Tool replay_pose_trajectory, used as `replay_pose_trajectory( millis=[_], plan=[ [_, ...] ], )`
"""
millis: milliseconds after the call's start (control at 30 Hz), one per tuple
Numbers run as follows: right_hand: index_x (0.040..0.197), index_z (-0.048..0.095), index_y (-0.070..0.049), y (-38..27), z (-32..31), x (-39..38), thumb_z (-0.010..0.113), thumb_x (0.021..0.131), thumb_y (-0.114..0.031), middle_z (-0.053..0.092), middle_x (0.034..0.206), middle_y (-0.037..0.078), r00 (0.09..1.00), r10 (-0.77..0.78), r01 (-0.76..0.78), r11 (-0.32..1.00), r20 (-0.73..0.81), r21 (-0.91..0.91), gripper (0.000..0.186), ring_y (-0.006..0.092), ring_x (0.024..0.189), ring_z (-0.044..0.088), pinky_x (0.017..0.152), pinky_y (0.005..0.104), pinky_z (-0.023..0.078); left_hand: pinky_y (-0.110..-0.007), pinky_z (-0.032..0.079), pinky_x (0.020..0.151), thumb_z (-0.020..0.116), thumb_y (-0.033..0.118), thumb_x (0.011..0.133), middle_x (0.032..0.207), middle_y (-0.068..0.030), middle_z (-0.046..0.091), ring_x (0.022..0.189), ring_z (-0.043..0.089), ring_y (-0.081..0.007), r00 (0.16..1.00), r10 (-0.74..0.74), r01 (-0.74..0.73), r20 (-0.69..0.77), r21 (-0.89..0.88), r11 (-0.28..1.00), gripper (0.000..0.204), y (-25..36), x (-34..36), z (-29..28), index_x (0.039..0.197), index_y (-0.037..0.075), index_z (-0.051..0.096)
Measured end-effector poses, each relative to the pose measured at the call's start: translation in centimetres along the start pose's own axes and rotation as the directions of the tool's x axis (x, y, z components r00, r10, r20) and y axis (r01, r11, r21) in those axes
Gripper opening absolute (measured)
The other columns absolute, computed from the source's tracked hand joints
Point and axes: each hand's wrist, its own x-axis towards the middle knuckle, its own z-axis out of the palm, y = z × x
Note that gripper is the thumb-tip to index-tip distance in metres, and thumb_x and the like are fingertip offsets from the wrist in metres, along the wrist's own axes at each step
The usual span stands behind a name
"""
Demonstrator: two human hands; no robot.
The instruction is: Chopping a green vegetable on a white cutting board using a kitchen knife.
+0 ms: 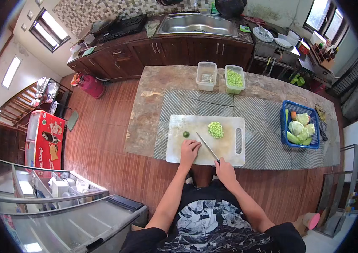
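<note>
On the white cutting board (179, 154) rests my left hand (190, 151), its fingers curled and drawn together; whatever may be under them is hidden. My right hand (225, 170) grips the black handle of a kitchen knife (207, 146). The blade lies slantwise over the board, its tip pointing away and to the left. Just beyond my left fingers sits a small dark green rounded vegetable end (186, 134). A heap of diced pale green vegetable (215, 130) lies to the right of the blade tip, apart from both hands.
Past the board stand a clear plastic container (206, 86) and another container (235, 90) filled with diced green vegetable. At the table's right, a blue basket (286, 141) holds cabbages, a carrot and other vegetables. A sink (170, 28) is set in the far counter; a glass case (82, 227) stands left.
</note>
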Motion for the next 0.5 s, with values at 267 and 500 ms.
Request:
replay_pose_trajectory(
  millis=[267,500],
  plan=[
    [0.096,0.057,0.000,-0.2,0.0,-1.9,0.056,0.103,-0.034,0.066,0.073,0.029,0.999,0.015,-0.014,1.000,0.039,-0.020,0.035,0.0493,0.071,0.067,0.063,0.0571,0.055,-0.039,0.051,0.079,0.082,0.006,0.075,0.088,-0.0095,0.069,0.088,0.062,-0.0286,0.999,-0.005,0.006,-0.043,0.019,1.000,0.012,-0.2,-0.5,0.1,0.086,0.004,0.077],
    [0.096,0.057,-0.001,-1.1,1.5,0.5,0.057,0.103,-0.034,0.066,0.072,0.028,1.000,0.009,-0.009,1.000,-0.027,0.019,0.034,0.0486,0.071,0.068,0.063,0.0569,0.055,-0.038,0.051,0.076,0.085,0.007,0.073,0.084,-0.0088,0.068,0.086,0.062,-0.0284,0.996,-0.074,0.075,-0.049,0.016,0.997,0.013,0.8,-0.2,-0.4,0.081,0.003,0.075]
  ],
)
